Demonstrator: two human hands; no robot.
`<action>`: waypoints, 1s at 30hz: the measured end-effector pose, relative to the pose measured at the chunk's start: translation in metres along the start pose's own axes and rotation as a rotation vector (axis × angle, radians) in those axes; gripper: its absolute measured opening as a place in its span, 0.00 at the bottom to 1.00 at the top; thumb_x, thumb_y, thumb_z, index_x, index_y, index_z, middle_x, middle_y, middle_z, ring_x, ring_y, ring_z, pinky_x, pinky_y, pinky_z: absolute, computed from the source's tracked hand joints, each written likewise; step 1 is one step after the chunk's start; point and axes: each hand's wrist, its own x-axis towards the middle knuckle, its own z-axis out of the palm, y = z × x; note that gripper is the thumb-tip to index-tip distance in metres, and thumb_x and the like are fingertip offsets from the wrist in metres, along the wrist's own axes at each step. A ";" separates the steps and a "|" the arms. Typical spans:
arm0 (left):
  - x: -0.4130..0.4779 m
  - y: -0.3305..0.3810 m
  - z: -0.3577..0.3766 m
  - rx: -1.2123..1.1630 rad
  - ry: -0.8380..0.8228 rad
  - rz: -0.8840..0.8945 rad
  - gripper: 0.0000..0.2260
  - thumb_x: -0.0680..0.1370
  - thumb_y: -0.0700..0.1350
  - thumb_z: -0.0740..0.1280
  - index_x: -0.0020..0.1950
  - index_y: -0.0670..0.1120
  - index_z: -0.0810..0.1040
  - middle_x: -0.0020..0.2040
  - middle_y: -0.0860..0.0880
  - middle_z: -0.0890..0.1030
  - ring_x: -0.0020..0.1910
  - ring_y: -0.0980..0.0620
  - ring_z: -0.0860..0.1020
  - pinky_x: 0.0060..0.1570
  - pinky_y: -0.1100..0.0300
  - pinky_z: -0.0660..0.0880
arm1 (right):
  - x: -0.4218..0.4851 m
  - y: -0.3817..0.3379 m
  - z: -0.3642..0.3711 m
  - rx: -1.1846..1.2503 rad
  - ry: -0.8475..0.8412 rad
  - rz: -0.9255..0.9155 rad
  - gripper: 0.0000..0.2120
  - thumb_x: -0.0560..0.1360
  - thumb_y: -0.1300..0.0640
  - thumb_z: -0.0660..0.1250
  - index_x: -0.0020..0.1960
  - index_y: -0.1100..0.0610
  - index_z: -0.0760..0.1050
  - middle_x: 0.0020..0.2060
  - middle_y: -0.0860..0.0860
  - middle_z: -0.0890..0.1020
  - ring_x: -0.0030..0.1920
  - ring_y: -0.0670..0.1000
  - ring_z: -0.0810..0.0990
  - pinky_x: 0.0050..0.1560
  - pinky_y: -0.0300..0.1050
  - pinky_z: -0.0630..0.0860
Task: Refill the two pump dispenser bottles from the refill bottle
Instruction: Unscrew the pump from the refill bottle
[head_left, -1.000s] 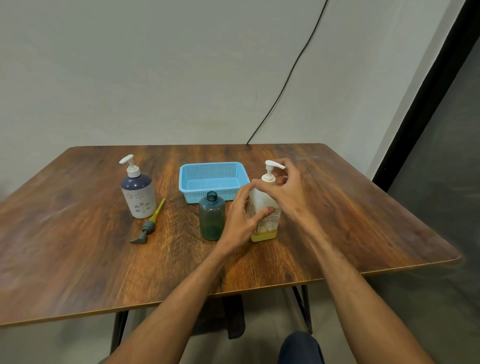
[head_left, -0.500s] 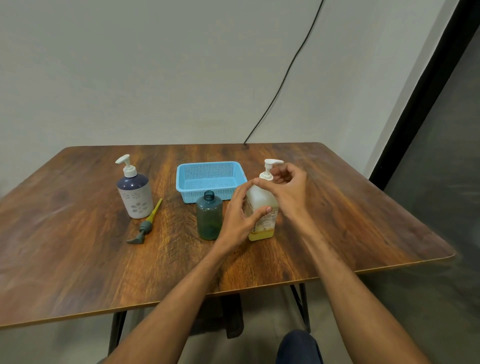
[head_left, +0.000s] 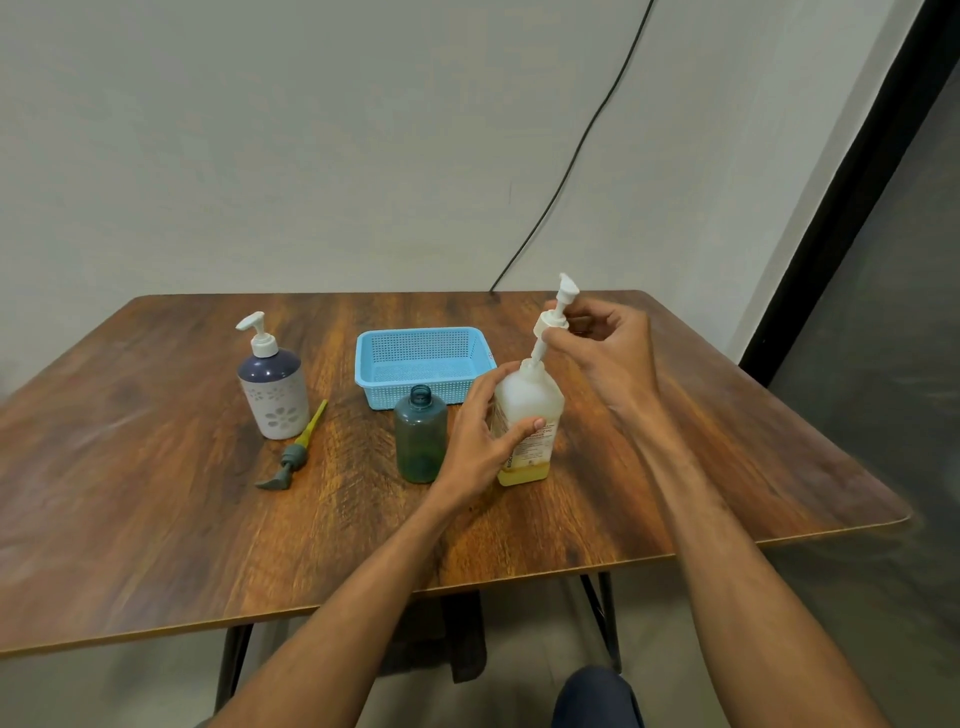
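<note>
A translucent refill bottle (head_left: 530, 410) with a little yellow liquid at its bottom stands on the table. My left hand (head_left: 480, 441) grips its body. My right hand (head_left: 602, 345) pinches its white pump head (head_left: 553, 317), which is lifted off the neck with its stem still partly inside. An open green bottle (head_left: 420, 440) with no cap stands just left of it. That bottle's green pump (head_left: 295, 452) lies flat on the table further left. A grey and navy dispenser (head_left: 272, 389) with a white pump stands at the left.
A blue plastic basket (head_left: 374, 358) sits behind the green bottle, near the table's middle. The wooden table (head_left: 156, 519) ends close on the right, next to a dark curtain. A black cable hangs down the wall behind.
My right hand has drawn the white pump up out of the refill bottle's neck; earlier it sat screwed on. My left hand kept its hold on the bottle's body.
</note>
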 end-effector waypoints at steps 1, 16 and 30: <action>0.000 0.000 0.000 0.000 0.000 0.001 0.29 0.73 0.59 0.74 0.72 0.65 0.68 0.69 0.64 0.71 0.69 0.55 0.73 0.68 0.48 0.76 | 0.001 -0.004 -0.002 -0.012 0.003 -0.022 0.12 0.71 0.65 0.76 0.54 0.61 0.85 0.45 0.52 0.87 0.46 0.51 0.86 0.48 0.46 0.84; -0.001 0.004 -0.003 0.038 -0.006 -0.035 0.30 0.76 0.49 0.76 0.69 0.70 0.66 0.67 0.71 0.69 0.69 0.62 0.71 0.62 0.64 0.72 | -0.004 -0.069 -0.037 0.016 0.121 -0.188 0.10 0.73 0.64 0.75 0.55 0.60 0.85 0.45 0.51 0.87 0.43 0.46 0.85 0.44 0.39 0.81; -0.003 0.008 -0.002 0.029 0.001 -0.014 0.28 0.72 0.61 0.74 0.68 0.72 0.67 0.66 0.73 0.70 0.68 0.60 0.72 0.65 0.57 0.76 | -0.017 0.020 -0.030 -0.203 0.174 -0.129 0.11 0.71 0.61 0.78 0.52 0.55 0.84 0.46 0.48 0.86 0.48 0.48 0.85 0.51 0.50 0.83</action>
